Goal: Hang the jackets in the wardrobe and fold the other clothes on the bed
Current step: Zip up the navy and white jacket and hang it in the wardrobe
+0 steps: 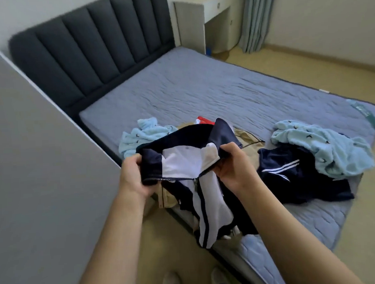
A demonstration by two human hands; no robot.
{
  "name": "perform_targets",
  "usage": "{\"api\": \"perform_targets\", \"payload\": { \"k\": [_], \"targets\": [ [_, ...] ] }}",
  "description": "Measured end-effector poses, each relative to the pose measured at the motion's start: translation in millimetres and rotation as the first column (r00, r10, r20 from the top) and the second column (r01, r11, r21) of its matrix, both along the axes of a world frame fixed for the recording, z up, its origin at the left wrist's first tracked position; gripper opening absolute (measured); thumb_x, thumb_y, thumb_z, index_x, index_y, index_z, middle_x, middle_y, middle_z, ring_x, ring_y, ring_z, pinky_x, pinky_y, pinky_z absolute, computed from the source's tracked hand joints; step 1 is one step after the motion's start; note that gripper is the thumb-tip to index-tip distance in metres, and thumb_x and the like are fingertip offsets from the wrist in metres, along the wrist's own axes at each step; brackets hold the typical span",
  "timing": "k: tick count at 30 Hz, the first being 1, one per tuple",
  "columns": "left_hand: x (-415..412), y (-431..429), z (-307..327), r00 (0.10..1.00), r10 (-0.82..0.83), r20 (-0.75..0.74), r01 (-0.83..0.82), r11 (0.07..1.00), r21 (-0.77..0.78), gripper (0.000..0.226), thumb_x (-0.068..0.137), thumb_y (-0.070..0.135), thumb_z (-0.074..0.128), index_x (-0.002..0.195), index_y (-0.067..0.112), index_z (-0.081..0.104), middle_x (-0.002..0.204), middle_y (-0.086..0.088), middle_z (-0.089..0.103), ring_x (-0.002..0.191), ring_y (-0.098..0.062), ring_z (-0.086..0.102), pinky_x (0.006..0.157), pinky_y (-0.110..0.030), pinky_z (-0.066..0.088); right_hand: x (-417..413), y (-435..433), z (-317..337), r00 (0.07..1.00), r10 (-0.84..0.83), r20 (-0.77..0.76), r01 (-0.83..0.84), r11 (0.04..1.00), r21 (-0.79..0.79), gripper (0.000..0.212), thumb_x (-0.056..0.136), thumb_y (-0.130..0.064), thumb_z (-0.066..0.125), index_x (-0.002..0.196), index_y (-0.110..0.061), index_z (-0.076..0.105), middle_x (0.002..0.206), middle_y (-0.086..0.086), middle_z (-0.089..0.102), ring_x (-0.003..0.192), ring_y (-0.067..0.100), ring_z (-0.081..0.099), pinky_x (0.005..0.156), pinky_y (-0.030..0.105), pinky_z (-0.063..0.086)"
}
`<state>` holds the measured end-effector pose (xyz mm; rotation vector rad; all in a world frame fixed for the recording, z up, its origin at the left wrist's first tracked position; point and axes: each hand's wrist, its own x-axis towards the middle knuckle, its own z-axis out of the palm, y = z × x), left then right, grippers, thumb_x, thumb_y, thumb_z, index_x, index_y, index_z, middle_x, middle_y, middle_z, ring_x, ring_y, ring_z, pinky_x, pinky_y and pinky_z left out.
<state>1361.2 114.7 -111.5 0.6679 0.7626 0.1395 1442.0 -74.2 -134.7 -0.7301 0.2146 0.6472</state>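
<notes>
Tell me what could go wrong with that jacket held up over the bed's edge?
1. The jacket, gripped by the left hand and right hand, hangs low past the mattress edge and may drag on the floor.
2. It hangs over the beige garment, which could get pulled off.

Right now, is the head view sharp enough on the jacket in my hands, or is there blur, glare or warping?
Head view: the navy and white jacket, gripped by the left hand and right hand, is fairly sharp, zip teeth readable. Head view: the headboard looks smeared by blur. Head view: wide-angle warping bows the bed edges; light is soft, no glare.
</notes>
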Motion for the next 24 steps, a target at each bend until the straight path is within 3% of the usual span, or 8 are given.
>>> {"api": "perform_targets", "payload": {
  "k": [3, 7, 13, 17, 19, 20, 22, 24],
  "targets": [
    [-52.6, 3.4, 46.3, 0.971, 0.071, 0.229, -0.076, 0.997, 0.016, 0.019, 0.072, 0.017, 0.045, 0.068, 0.010, 0.063, 0.069, -0.005, 0.058, 0.063, -0.019, 0.059, 0.066, -0.025, 0.051, -31.9, 24.5, 33.1, 0.972, 0.192, 0.134, -0.203, 0.977, 0.070, 0.023, 0.084, -0.005, 0.043, 0.072, -0.011, 0.061, 0.068, 0.004, 0.057, 0.061, 0.016, 0.057, 0.057, 0.025, 0.051],
    [-139.7, 7.4, 83.2, 0.915, 0.151, 0.374, -0.207, 0.971, 0.116, 0.009, 0.081, 0.019, 0.044, 0.073, 0.017, 0.045, 0.067, 0.000, 0.044, 0.061, -0.014, 0.047, 0.061, -0.025, 0.044, -85.3, 61.1, 71.0, 0.883, 0.397, 0.249, -0.432, 0.896, 0.103, 0.016, 0.073, -0.005, 0.049, 0.063, -0.011, 0.061, 0.060, 0.003, 0.058, 0.057, 0.016, 0.058, 0.054, 0.025, 0.049],
    [-314.8, 4.7, 85.1, 0.837, 0.476, 0.268, -0.513, 0.854, 0.086, 0.032, 0.094, 0.040, 0.045, 0.087, 0.022, 0.071, 0.086, 0.004, 0.067, 0.076, -0.014, 0.064, 0.069, -0.025, 0.050, -203.7, 111.4, 97.4, 0.744, 0.622, 0.243, -0.652, 0.756, 0.061, 0.030, 0.081, -0.005, 0.045, 0.052, -0.013, 0.052, 0.053, 0.000, 0.051, 0.051, 0.015, 0.051, 0.052, 0.022, 0.043],
    [-432.6, -17.4, 76.7, 0.734, 0.656, 0.176, -0.674, 0.735, 0.075, 0.019, 0.079, 0.045, 0.056, 0.073, 0.028, 0.051, 0.074, 0.008, 0.028, 0.065, -0.008, 0.023, 0.057, -0.021, 0.015, -303.3, 125.0, 102.9, 0.653, 0.701, 0.287, -0.737, 0.675, 0.027, 0.044, 0.091, -0.011, 0.044, 0.052, -0.016, 0.062, 0.055, -0.002, 0.059, 0.051, 0.013, 0.057, 0.052, 0.024, 0.043],
    [-491.5, -37.6, 75.0, 0.698, 0.694, 0.176, -0.713, 0.697, 0.078, 0.019, 0.074, 0.041, 0.056, 0.071, 0.028, 0.043, 0.087, 0.008, 0.006, 0.072, -0.012, 0.000, 0.060, -0.017, -0.004, -356.9, 125.2, 99.8, 0.597, 0.759, 0.259, -0.789, 0.615, 0.017, 0.026, 0.093, -0.019, 0.049, 0.082, -0.011, 0.071, 0.078, 0.004, 0.072, 0.068, 0.017, 0.068, 0.057, 0.024, 0.052],
    [-520.8, -48.4, 74.0, 0.676, 0.715, 0.180, -0.732, 0.679, 0.053, 0.020, 0.078, 0.038, 0.054, 0.068, 0.028, 0.039, 0.092, 0.008, 0.007, 0.072, -0.013, -0.001, 0.063, -0.015, -0.007, -383.7, 124.1, 97.2, 0.574, 0.785, 0.233, -0.808, 0.590, 0.001, 0.023, 0.094, -0.023, 0.052, 0.096, -0.009, 0.070, 0.090, 0.007, 0.074, 0.078, 0.019, 0.071, 0.061, 0.026, 0.054],
    [-578.0, -73.3, 73.5, 0.595, 0.783, 0.180, -0.790, 0.611, -0.050, 0.037, 0.094, 0.032, 0.040, 0.059, 0.029, 0.028, 0.074, 0.010, 0.012, 0.054, -0.004, 0.001, 0.049, -0.007, -0.002, -438.3, 120.3, 89.8, 0.503, 0.839, 0.206, -0.852, 0.522, -0.046, 0.027, 0.094, -0.028, 0.054, 0.105, -0.008, 0.068, 0.098, 0.010, 0.074, 0.085, 0.022, 0.072, 0.065, 0.030, 0.056],
    [-634.3, -96.9, 69.7, 0.465, 0.872, 0.149, -0.869, 0.482, -0.108, 0.043, 0.100, 0.031, 0.034, 0.058, 0.027, 0.028, 0.052, 0.009, 0.019, 0.042, -0.005, 0.011, 0.034, -0.015, 0.007, -494.9, 114.5, 85.9, 0.417, 0.886, 0.202, -0.895, 0.439, -0.079, 0.026, 0.094, -0.028, 0.054, 0.093, -0.009, 0.072, 0.089, 0.008, 0.075, 0.078, 0.021, 0.072, 0.059, 0.028, 0.055]
  ]
}}
